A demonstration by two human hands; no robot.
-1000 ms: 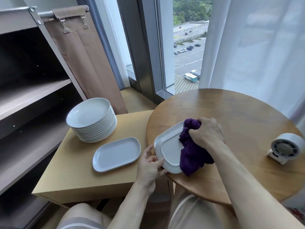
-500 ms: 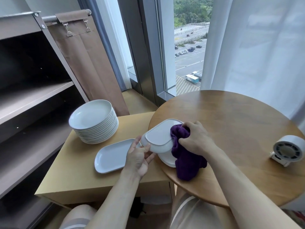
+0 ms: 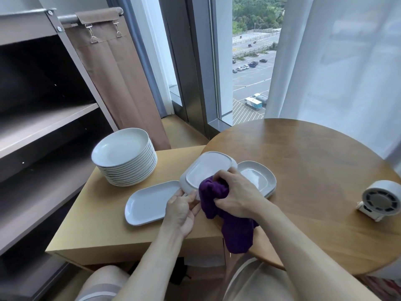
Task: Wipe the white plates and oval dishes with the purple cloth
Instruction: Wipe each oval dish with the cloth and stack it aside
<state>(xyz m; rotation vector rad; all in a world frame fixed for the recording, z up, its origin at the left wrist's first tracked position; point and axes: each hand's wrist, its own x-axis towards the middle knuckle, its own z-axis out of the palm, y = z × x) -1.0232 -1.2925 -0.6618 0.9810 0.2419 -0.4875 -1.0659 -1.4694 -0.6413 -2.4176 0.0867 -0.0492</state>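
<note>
My left hand (image 3: 182, 210) grips the near edge of a white oval dish (image 3: 208, 170), held upside down and tilted above the table edge. My right hand (image 3: 236, 195) clutches the bunched purple cloth (image 3: 227, 218) against the dish's underside; the cloth's tail hangs over the round table's rim. Another oval dish (image 3: 258, 178), on top of one more, lies face up on the round table just behind my right hand. A third oval dish (image 3: 149, 202) lies on the low table to the left. A stack of several round white plates (image 3: 123, 156) stands further left.
The round wooden table (image 3: 314, 170) holds a small white fan (image 3: 380, 202) at its right edge. The low light-wood table (image 3: 104, 231) sits beside it. Grey shelves (image 3: 43, 124) stand on the left, window and curtains behind. My knees show below.
The dish that lay on the round table was lifted by my left hand and turned upside down. My right hand with the cloth moved onto its underside. The dishes beneath came into sight.
</note>
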